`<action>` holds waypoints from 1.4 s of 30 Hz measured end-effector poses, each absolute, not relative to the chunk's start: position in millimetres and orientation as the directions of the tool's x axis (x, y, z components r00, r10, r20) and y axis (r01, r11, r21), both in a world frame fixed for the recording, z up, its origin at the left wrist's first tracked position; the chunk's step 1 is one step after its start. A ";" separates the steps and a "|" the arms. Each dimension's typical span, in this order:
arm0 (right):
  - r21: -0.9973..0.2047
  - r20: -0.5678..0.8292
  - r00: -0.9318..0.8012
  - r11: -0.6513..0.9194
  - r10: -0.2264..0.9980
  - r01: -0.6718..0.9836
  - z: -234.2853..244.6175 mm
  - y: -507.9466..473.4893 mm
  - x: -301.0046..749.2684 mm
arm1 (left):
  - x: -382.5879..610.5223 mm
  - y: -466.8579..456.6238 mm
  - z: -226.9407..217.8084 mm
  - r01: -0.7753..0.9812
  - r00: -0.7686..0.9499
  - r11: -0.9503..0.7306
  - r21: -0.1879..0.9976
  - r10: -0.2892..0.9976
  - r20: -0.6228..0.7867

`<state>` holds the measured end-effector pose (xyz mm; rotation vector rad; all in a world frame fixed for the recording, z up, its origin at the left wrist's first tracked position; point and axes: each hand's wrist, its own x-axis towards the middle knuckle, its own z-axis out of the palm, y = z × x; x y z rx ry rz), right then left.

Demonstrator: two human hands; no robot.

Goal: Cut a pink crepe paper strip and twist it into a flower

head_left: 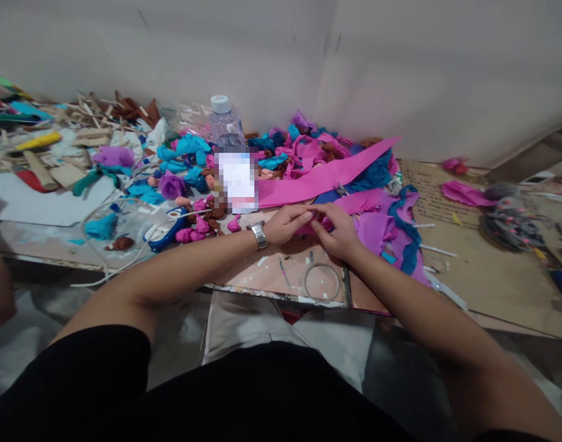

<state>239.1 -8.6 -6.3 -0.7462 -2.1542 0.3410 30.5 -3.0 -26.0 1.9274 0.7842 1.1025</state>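
My left hand (288, 224), with a metal watch on its wrist, meets my right hand (337, 232) fingertip to fingertip above the table. Both are closed in a pinch. A bit of pink crepe paper (305, 229) shows under the fingers, and most of what they hold is hidden. Just behind the hands lies a long pink crepe paper strip (304, 184). Purple crepe paper (377, 232) and a wavy blue strip (405, 239) lie right of my right hand. A ring-shaped roll of tape (322, 282) rests near the table edge.
A plastic bottle (227, 126) stands behind a blurred-out white item (238, 181). Several crumpled paper flowers (172, 185) spread leftward. A blue-and-white device with a cord (165, 230) sits near the front edge. Wood pieces (39, 169) lie far left, cardboard (474, 258) right.
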 end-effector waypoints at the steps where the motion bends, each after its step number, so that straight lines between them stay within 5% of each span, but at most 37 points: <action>1: -0.469 0.614 -0.499 0.791 0.612 0.392 -6.3 -8.6 239.1 | 30.5 -2.9 -25.9 0.136 0.441 -0.519 0.844 0.795 0.417; 11: -0.536 0.610 -0.428 0.745 0.667 0.397 -11.8 -10.6 240.2 | 30.2 -2.7 -29.0 0.038 0.435 -0.548 0.835 0.762 0.480; 33: -0.430 0.665 -0.477 0.817 0.575 0.385 -7.0 -7.4 241.0 | 31.4 -1.3 -32.2 0.128 0.443 -0.628 0.768 0.729 0.522; 42: -0.547 0.714 -0.256 0.747 0.652 0.377 -3.8 -8.0 239.2 | 32.5 -2.9 -28.4 0.131 0.181 -0.467 0.875 0.878 0.442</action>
